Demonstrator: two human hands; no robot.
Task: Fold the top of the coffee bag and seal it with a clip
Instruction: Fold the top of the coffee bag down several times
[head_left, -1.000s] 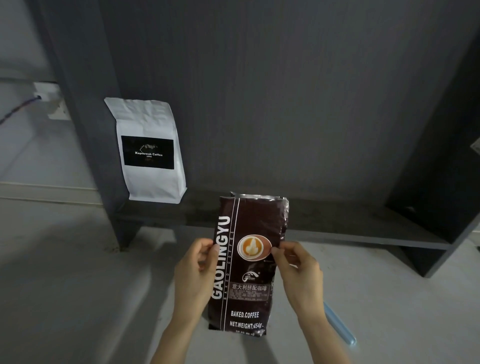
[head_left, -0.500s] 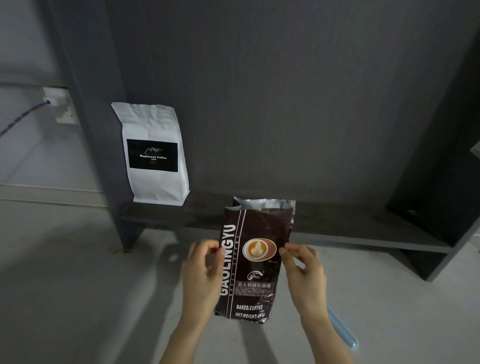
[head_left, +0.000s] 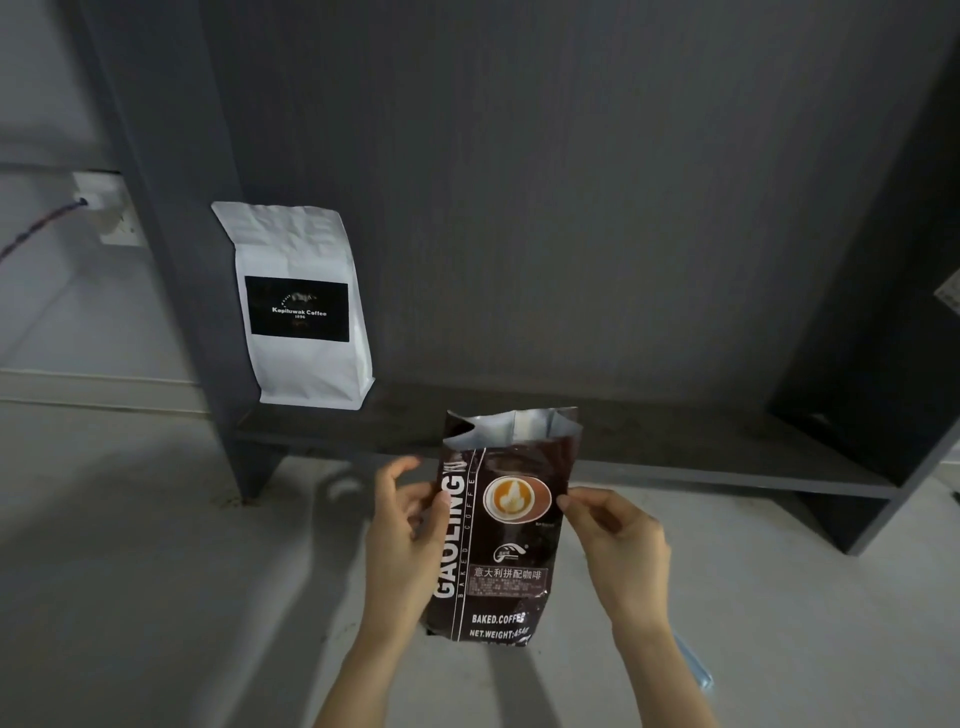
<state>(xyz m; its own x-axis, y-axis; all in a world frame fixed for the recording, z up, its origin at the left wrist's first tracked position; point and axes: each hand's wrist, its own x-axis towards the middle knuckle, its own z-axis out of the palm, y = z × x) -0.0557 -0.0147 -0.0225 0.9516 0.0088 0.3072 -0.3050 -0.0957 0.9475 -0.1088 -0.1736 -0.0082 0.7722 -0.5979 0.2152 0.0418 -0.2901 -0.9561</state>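
Observation:
A dark brown coffee bag (head_left: 506, 535) with white "GAOLING" lettering and a latte picture is held upright in the air. Its top is open, and the silver lining shows. My left hand (head_left: 402, 540) grips the bag's left edge with thumb in front. My right hand (head_left: 618, 545) pinches the right edge between thumb and fingers. A pale blue clip (head_left: 696, 662) lies on the floor, partly hidden behind my right forearm.
A white coffee bag (head_left: 298, 306) with a black label stands at the left end of a low dark shelf (head_left: 675, 447). Dark panels rise behind and at both sides. A wall socket (head_left: 106, 208) with a cable sits at far left. Grey floor lies below.
The bag's top has spread open, showing more silver lining. Both hands hold the same edges; the bag has lifted slightly.

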